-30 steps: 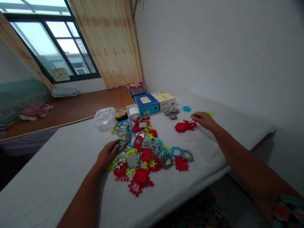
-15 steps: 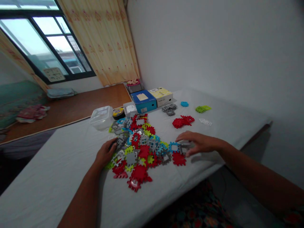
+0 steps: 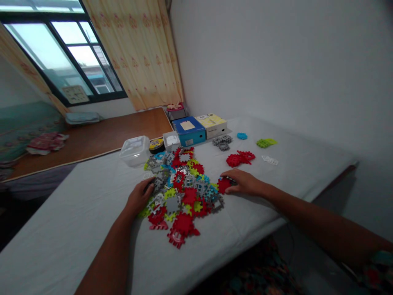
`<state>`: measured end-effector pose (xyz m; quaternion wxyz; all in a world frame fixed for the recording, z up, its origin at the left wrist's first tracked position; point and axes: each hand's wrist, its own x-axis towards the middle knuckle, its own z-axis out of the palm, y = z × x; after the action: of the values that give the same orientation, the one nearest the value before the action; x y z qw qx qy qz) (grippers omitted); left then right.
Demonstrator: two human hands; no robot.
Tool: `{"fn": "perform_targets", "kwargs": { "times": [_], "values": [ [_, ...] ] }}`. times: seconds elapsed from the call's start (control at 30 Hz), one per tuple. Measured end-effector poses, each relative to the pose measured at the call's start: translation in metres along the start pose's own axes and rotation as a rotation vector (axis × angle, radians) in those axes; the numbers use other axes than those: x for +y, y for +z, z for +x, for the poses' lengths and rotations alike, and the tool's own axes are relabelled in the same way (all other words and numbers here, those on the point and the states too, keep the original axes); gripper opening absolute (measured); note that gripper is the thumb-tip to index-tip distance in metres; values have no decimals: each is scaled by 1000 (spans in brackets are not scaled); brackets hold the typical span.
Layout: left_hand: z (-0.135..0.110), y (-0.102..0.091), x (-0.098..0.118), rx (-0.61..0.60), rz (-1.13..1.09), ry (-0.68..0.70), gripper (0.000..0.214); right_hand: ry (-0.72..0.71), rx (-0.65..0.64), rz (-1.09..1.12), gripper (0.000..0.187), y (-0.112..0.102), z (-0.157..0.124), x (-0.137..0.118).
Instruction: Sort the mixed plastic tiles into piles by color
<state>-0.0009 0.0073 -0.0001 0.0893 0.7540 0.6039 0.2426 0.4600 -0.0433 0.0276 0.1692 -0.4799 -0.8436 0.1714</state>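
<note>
A loose heap of toothed plastic building tiles (image 3: 172,204) in red, grey, lime, blue and white spreads over the cloth-covered table. At its right edge my right hand (image 3: 242,182) pinches a red toothed square tile (image 3: 224,185) between thumb and fingers; other pieces may be under that hand. My left hand (image 3: 139,198) lies against the heap's left side, with its fingers curled in beside the grey tiles (image 3: 159,182). What it grips, if anything, is hidden.
Sorted by colour behind my right hand lie red tiles (image 3: 240,158), grey tiles (image 3: 222,141), blue tiles (image 3: 242,135), lime tiles (image 3: 265,142) and white pieces (image 3: 269,160). A clear plastic box (image 3: 134,151), a round tin (image 3: 156,145) and a blue box (image 3: 189,131) stand behind the heap.
My right hand has moved left and closed on the red tile at the heap's right end, which is shifted up and left. My left hand stays beside the heap.
</note>
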Motion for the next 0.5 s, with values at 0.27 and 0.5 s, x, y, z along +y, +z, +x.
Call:
{"fn": "perform_targets", "kwargs": {
  "times": [0.27,0.5],
  "values": [
    [0,0,-1,2,6,-1,59,27,-63,189,72,-18,-11,17],
    [0,-1,0,7,0,-4,59,70,101,268,37,-18,-30,35]
  ]
}}
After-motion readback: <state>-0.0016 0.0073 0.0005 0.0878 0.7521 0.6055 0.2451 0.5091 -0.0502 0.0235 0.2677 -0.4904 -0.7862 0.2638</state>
